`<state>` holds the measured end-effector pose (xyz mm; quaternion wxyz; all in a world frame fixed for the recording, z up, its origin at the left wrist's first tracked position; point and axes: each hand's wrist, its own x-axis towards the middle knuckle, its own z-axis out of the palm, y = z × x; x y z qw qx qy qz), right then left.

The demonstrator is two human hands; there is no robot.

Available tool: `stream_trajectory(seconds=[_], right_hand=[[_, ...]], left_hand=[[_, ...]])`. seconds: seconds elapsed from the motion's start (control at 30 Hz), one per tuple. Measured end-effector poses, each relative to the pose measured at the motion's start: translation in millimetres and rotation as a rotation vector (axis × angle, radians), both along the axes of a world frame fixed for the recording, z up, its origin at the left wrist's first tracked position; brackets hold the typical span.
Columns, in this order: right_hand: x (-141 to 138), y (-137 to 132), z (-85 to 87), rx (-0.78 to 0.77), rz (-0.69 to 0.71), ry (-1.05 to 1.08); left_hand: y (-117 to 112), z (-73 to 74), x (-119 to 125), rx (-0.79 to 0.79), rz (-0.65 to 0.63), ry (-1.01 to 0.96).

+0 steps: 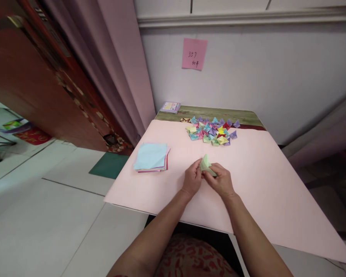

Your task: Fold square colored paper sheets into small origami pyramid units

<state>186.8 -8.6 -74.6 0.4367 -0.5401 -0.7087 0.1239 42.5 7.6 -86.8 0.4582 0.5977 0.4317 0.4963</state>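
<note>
A pale green folded paper boat (206, 164) is held up between my two hands, just above the pink table cover. My left hand (192, 177) grips its left side, fingers closed on the paper. On the right side, my right hand (220, 180) pinches it with thumb and fingers; my fingers hide its lower edge. Beyond the hands lies a pile of small folded paper pieces (212, 131) in purple, blue, pink, yellow, red and green. To the left rests a stack of square paper sheets (150, 156), light blue on top.
The pink cover (262, 184) spreads over most of the table, leaving a wood-patterned strip (233, 114) at the back. A small pack (170, 107) sits at the far left corner. A pink note (194, 54) hangs on the wall. Curtain (123, 57) and wooden door (46, 84) stand left.
</note>
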Motion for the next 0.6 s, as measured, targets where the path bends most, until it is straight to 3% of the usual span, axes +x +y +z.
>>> stream_trajectory(seconds=[0.17, 0.33, 0.6], right_hand=[[2.3, 2.5, -5.5, 0.043, -0.080, 0.097], [2.8, 2.5, -6.6, 0.062, -0.084, 0.081], [4.1, 0.6, 0.0, 0.082, -0.073, 0.103]], left_hand=[[-1.4, -0.5, 0.7, 0.091, -0.034, 0.131], [-3.4, -0.3, 2.9, 0.233, 0.023, 0.330], [-6.5, -0.5, 4.5, 0.295, 0.041, 0.474]])
